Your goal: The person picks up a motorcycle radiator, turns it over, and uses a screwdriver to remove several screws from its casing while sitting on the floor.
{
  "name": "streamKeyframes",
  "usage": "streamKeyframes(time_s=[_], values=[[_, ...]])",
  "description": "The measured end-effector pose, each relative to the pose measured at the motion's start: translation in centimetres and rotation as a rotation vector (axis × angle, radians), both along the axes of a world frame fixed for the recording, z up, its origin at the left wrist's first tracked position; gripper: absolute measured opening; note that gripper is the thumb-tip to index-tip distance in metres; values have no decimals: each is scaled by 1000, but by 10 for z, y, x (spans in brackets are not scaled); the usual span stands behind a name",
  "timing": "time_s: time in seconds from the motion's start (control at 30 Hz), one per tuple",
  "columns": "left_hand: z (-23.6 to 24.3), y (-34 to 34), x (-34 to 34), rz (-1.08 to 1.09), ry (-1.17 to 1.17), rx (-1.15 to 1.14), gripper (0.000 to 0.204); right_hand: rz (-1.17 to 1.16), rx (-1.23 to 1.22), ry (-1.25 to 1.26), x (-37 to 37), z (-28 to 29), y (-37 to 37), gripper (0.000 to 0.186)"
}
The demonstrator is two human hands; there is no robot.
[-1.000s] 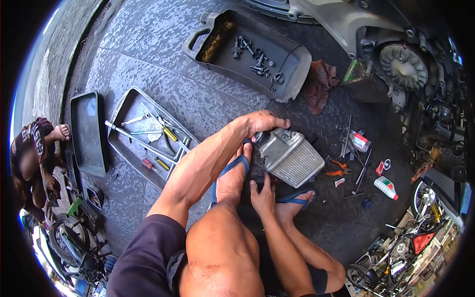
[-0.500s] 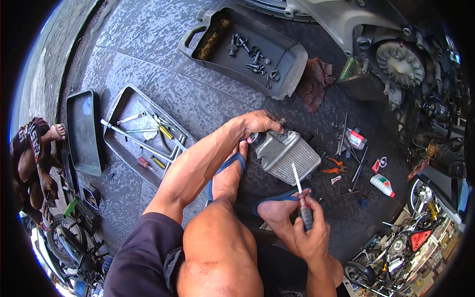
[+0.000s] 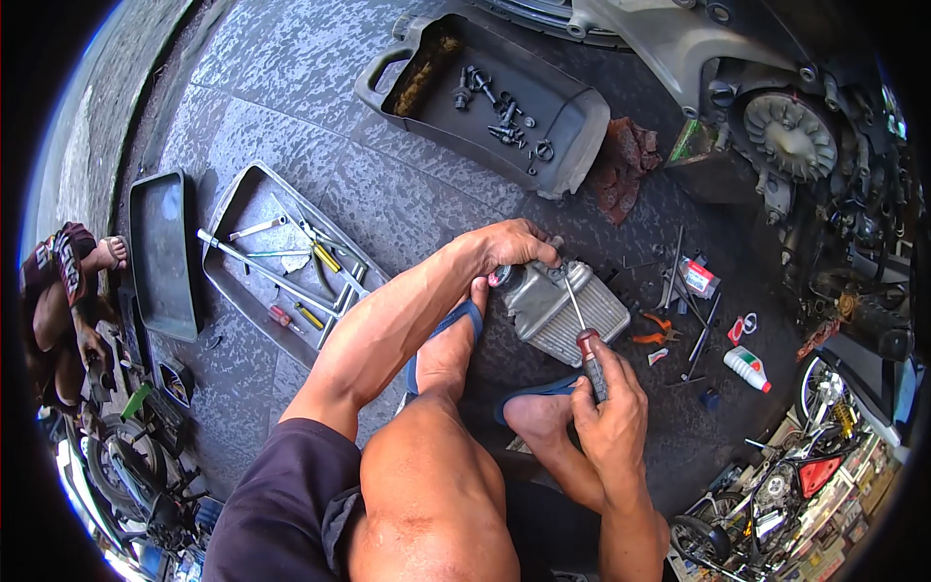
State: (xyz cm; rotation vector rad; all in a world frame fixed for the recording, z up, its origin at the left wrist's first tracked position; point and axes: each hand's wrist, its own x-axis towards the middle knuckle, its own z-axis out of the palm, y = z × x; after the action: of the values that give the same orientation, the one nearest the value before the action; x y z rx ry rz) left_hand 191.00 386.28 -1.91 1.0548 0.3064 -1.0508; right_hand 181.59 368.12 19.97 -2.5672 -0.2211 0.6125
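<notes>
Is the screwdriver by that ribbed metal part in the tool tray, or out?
Out: the screwdriver is in the right hand, its shaft over the ribbed metal part, apart from the tool tray.

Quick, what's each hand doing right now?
Left hand: closed on the metal part, near its top.
Right hand: closed around the screwdriver.
</notes>
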Motion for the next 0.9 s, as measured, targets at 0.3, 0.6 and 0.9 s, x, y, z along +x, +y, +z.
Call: streamKeyframes(time_s=[0.3, 0.6, 0.9], values=[[2, -2, 0, 12, -12, 8, 33, 15, -41, 14, 7, 3, 2, 48], [3, -4, 2, -12, -65, 37, 29, -13, -28, 34, 31, 12, 2, 42], [-1, -12, 0, -32, -77, 55, 29, -281, -71, 136, 48, 19, 11, 32]])
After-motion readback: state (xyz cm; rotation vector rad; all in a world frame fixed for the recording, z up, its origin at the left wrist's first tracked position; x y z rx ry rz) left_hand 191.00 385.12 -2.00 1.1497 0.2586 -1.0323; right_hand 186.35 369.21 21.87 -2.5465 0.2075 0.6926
